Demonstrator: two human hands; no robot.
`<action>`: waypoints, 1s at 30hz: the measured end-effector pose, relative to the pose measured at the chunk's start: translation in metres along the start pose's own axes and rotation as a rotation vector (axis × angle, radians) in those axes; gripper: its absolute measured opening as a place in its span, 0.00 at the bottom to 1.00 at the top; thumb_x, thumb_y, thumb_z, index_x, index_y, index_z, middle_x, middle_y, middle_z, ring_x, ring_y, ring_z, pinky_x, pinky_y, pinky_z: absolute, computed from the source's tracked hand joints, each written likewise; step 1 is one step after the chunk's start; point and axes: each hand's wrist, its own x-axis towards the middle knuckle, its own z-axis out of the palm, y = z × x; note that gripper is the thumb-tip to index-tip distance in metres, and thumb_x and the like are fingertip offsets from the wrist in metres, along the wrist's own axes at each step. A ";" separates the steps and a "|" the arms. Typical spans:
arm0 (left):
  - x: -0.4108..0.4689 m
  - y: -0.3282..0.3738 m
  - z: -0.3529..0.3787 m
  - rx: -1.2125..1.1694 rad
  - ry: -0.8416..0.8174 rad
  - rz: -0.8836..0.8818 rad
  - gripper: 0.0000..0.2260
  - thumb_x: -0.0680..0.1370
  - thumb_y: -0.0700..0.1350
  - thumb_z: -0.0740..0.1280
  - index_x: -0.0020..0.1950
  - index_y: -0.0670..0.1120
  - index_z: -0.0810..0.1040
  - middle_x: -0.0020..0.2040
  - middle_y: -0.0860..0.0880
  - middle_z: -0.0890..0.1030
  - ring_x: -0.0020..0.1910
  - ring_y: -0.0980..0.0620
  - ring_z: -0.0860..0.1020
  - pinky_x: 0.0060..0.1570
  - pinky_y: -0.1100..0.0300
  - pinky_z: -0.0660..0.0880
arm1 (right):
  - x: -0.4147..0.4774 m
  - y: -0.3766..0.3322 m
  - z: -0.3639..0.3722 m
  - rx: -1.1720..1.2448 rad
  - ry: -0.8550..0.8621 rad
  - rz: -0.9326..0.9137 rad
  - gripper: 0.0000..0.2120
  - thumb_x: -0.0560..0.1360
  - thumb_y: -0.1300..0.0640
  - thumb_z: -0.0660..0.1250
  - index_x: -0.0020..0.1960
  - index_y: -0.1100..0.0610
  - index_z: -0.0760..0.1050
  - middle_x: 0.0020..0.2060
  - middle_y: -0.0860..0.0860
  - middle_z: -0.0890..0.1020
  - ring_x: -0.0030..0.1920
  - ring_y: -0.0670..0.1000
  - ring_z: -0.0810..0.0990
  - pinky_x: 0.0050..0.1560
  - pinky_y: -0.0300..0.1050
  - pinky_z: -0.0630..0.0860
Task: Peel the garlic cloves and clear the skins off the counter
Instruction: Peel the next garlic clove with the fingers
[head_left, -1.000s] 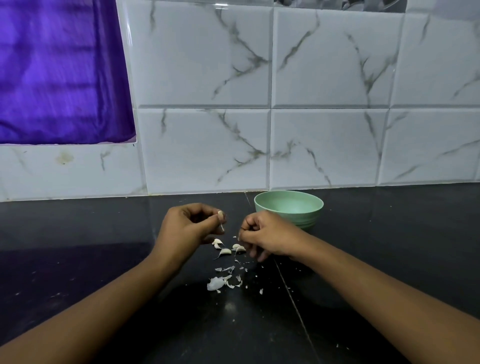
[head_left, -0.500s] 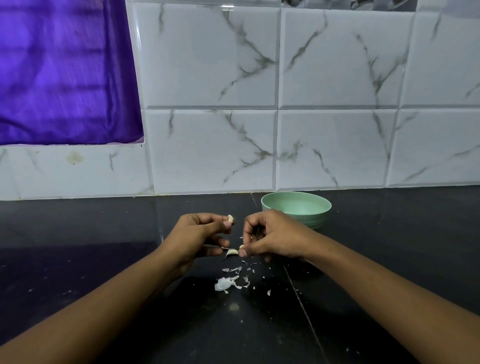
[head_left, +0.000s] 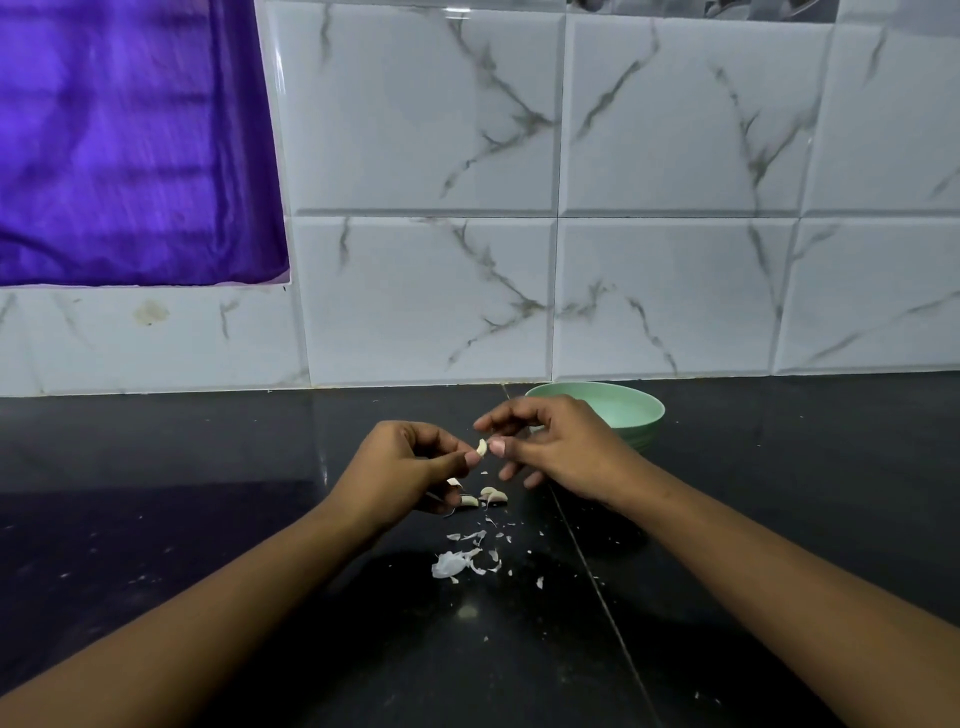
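A small pale garlic clove (head_left: 482, 447) is pinched between the thumb and fingers of my left hand (head_left: 410, 470), held above the black counter (head_left: 208, 519). My right hand (head_left: 556, 449) is right beside it, its thumb tip touching the clove and its forefinger curled over the top. Under the hands, a few more cloves (head_left: 488, 496) lie on the counter. Nearer to me is a scatter of white garlic skins (head_left: 457, 561), one larger flake and several crumbs.
A mint-green bowl (head_left: 631, 410) stands on the counter just behind my right hand, by the marble-tiled wall (head_left: 675, 291). A purple cloth (head_left: 130, 145) hangs at the upper left. A seam (head_left: 597, 587) runs across the counter.
Both hands have risen from the counter and come together; the clove in my left hand now meets my right thumb. The cloves lying below are uncovered.
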 end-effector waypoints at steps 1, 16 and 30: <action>0.000 0.000 0.001 0.013 -0.001 0.019 0.04 0.74 0.38 0.71 0.39 0.42 0.81 0.28 0.50 0.79 0.25 0.54 0.78 0.26 0.64 0.75 | 0.000 0.000 0.001 -0.011 -0.005 -0.020 0.09 0.75 0.62 0.69 0.47 0.47 0.78 0.39 0.45 0.82 0.37 0.49 0.84 0.35 0.41 0.78; 0.001 -0.001 0.001 -0.049 0.018 0.083 0.03 0.74 0.39 0.71 0.40 0.43 0.81 0.32 0.50 0.80 0.27 0.52 0.79 0.29 0.63 0.76 | 0.002 0.004 0.003 0.019 0.202 -0.198 0.10 0.67 0.65 0.76 0.38 0.50 0.80 0.31 0.49 0.83 0.32 0.51 0.83 0.37 0.38 0.78; 0.003 -0.004 0.001 -0.008 0.025 0.108 0.04 0.74 0.39 0.71 0.39 0.44 0.82 0.31 0.49 0.81 0.28 0.51 0.80 0.33 0.60 0.78 | -0.001 0.002 -0.001 -0.525 0.286 -0.473 0.05 0.68 0.53 0.76 0.41 0.52 0.81 0.34 0.41 0.82 0.34 0.39 0.78 0.37 0.40 0.76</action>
